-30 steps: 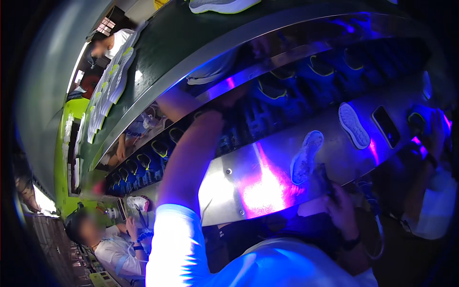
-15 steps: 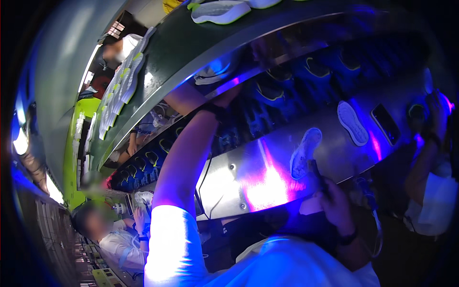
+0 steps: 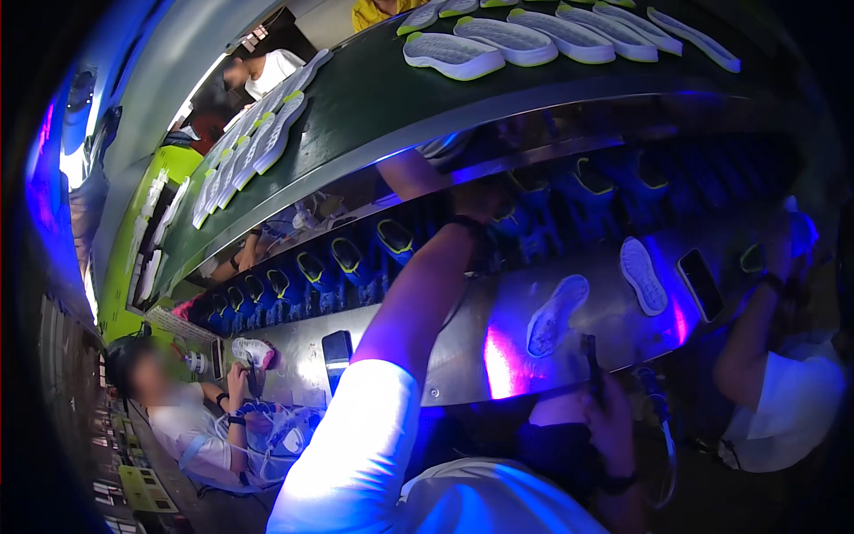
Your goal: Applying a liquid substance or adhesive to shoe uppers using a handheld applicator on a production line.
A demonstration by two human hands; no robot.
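My left arm stretches forward to a row of dark blue shoe uppers with yellow-green collars. My left hand (image 3: 485, 206) is beside a shoe upper (image 3: 528, 181) there; its fingers are in shadow, so contact is unclear. Low near the bench edge, my right hand (image 3: 611, 418) is closed around a slim dark-handled tool (image 3: 593, 356), held upright; its kind is unclear. Just beyond the tool, a white shoe sole (image 3: 558, 316) lies on the metal bench (image 3: 463, 356). Another white sole (image 3: 642, 276) lies to its right.
Phones (image 3: 700, 283) lie on the bench to the right and left. Beyond the shoe row, a dark green conveyor (image 3: 374, 125) carries several white soles (image 3: 454, 55). Co-workers sit at both sides, the left one handling a white shoe (image 3: 253, 352). A cabled tool (image 3: 652, 392) hangs off the bench edge.
The view has shifted, showing more of the conveyor and the shoe row at left. My left hand has moved rightward along the shoe row. My right hand still grips the dark tool.
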